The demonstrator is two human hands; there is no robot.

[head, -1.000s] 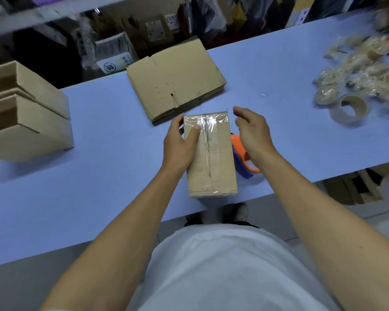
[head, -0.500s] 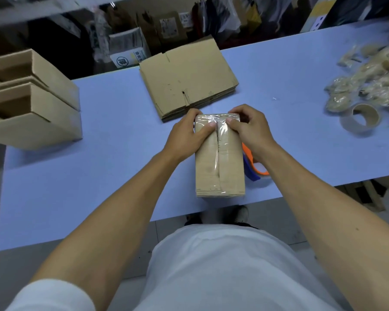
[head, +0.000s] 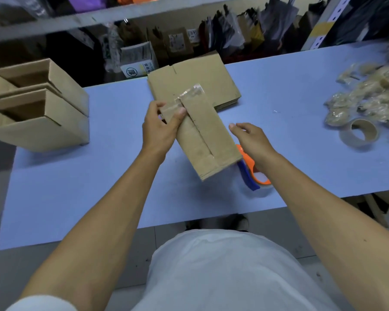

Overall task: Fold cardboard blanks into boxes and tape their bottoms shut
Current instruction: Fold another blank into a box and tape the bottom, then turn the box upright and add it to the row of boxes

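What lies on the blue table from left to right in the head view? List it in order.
Finished open boxes → left hand gripping the taped box → right hand → orange tape dispenser → tape roll.

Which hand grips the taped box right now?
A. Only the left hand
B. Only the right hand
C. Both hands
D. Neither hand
A: the left hand grips the far end of the taped box, while the right hand hovers open beside it.
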